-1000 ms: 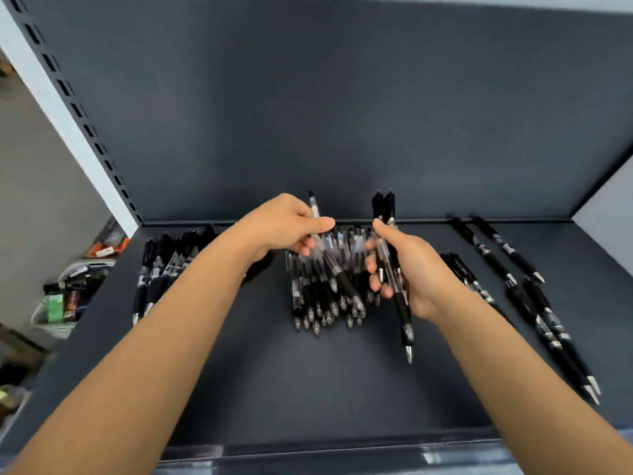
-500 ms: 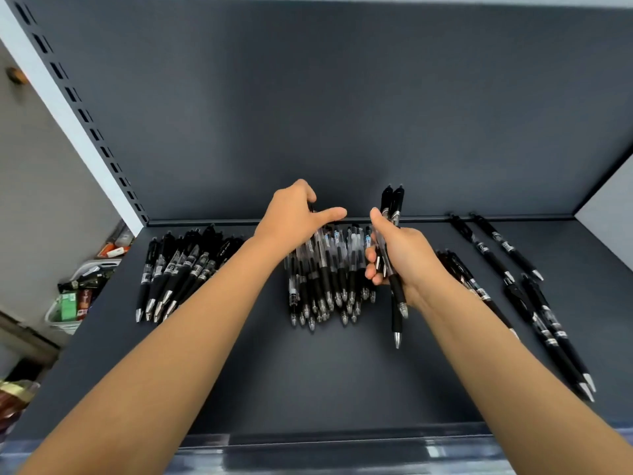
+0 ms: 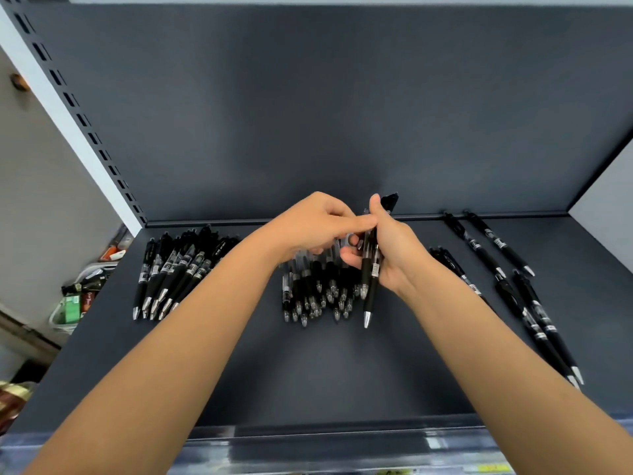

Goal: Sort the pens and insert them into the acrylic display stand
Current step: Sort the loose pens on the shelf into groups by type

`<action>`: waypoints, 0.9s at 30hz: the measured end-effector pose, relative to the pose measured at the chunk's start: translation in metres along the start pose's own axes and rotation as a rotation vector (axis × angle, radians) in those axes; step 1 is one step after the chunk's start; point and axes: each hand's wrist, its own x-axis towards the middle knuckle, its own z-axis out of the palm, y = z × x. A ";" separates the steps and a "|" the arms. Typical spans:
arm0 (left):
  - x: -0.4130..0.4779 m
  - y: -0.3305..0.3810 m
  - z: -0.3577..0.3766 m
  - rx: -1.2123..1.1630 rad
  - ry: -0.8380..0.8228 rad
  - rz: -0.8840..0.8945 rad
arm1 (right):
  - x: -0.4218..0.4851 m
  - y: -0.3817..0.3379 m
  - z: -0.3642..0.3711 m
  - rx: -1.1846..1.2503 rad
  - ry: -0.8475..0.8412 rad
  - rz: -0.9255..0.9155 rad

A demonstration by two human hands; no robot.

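Observation:
Black pens lie in groups on a dark shelf (image 3: 342, 371): a left pile (image 3: 171, 269), a middle pile of clear-barrelled pens (image 3: 315, 296) and several loose pens on the right (image 3: 534, 303). My right hand (image 3: 397, 255) grips a small bundle of black pens (image 3: 371, 279) upright, tips down, just above the middle pile's right side. My left hand (image 3: 308, 228) reaches across to it; its thumb and forefinger pinch the top of a pen at that bundle. A clear acrylic strip (image 3: 342, 440) runs along the shelf's front edge.
The shelf's dark back wall (image 3: 342, 114) rises behind the pens. A slotted upright (image 3: 68, 97) borders the left side and a grey side wall (image 3: 603, 207) the right. Below the shelf on the left sits a white basket (image 3: 68, 323) of small goods.
My left hand left the middle pile and moved right to meet the bundle in my right hand. My right hand rose slightly with its pens.

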 end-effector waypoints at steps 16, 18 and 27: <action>0.001 0.025 0.012 0.250 0.111 -0.090 | -0.015 0.000 -0.024 -0.082 -0.104 -0.077; 0.005 0.021 0.005 0.262 0.110 -0.077 | -0.015 -0.002 -0.033 -0.122 -0.077 -0.079; 0.016 -0.010 0.026 0.672 0.273 -0.150 | -0.018 -0.007 -0.052 -0.076 -0.195 -0.008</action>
